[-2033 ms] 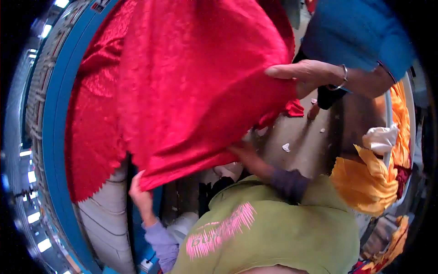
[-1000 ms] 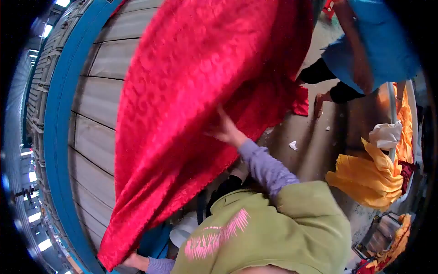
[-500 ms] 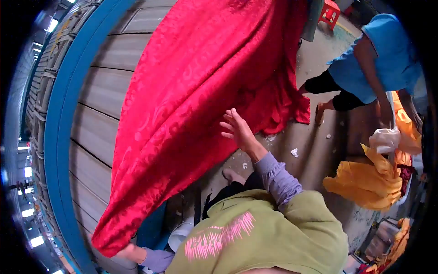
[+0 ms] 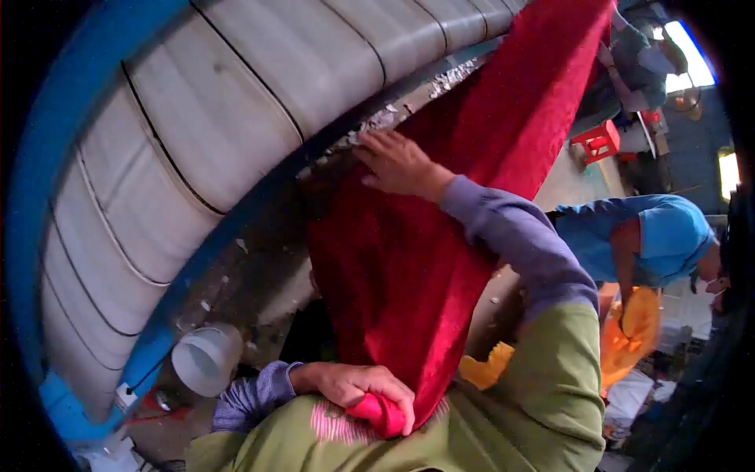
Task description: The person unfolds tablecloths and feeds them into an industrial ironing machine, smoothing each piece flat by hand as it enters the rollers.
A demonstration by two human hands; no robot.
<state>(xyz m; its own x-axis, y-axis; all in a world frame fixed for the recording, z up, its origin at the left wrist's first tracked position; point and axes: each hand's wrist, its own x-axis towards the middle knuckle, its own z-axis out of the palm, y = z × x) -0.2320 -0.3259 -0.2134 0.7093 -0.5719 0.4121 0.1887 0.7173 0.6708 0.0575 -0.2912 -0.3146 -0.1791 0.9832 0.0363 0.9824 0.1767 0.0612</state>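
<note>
A long red cloth (image 4: 503, 149) with a faint woven pattern stretches from my belly up to the top right of the view. My left hand (image 4: 366, 391) is closed around a bunched end of it, right against my green top. My right hand (image 4: 397, 164) reaches out over the cloth's left side, fingers extended and palm down, gripping nothing. Beyond its fingertips runs the lower edge of the large grey slatted surface (image 4: 228, 102). Near the cloth's far end stands a person in dark clothing (image 4: 621, 71).
A blue frame (image 4: 189, 287) borders the slats. On the littered floor stands a white bucket (image 4: 207, 359). At right, a person in blue (image 4: 653, 240) bends over orange cloth (image 4: 633, 330). A red stool (image 4: 598, 143) stands further back. White scraps lie under the slats.
My view has swung round. The red cloth, earlier spread across the slats, now hangs beside them. My left hand has brought its end to my belly; my right hand has reached across the cloth.
</note>
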